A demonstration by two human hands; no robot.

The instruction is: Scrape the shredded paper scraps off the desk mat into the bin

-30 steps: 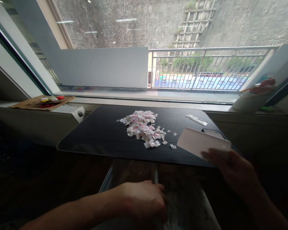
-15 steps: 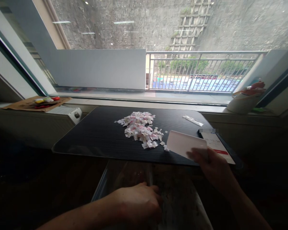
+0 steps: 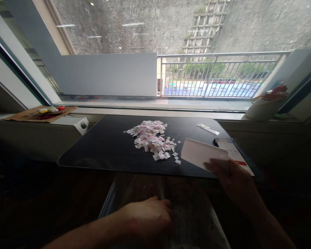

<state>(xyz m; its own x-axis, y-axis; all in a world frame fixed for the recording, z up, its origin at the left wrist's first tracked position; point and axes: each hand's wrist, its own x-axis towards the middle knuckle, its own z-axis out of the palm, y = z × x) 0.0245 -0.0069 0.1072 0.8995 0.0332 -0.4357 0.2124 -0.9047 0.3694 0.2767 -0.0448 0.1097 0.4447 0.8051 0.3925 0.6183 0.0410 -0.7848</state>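
In my right hand [image 3: 232,176] is a thin, pale rectangular card [image 3: 197,154] with rounded corners, pinched at its right end. The card is tilted above the table's front right part, just right of the loose scraps. A heap of small white and pink paper scraps [image 3: 152,138] lies on the black tabletop [image 3: 98,148], with several strays at its right front. My left hand [image 3: 155,218] is curled below the table's front edge, at the rim of a clear plastic container [image 3: 110,197]. Its fingertips are mostly hidden in the dark.
A phone [image 3: 237,157] with a lit timer screen lies at the table's right side. Behind it lies a thin, clear-wrapped packet [image 3: 208,129]. A radiator [image 3: 72,121] and a brown board [image 3: 38,113] stand at left; a white pot [image 3: 263,109] sits on the sill at right.
My right hand and the card have shifted slightly right and up, baring a stray scrap beside the card. My left hand stays nearly still.
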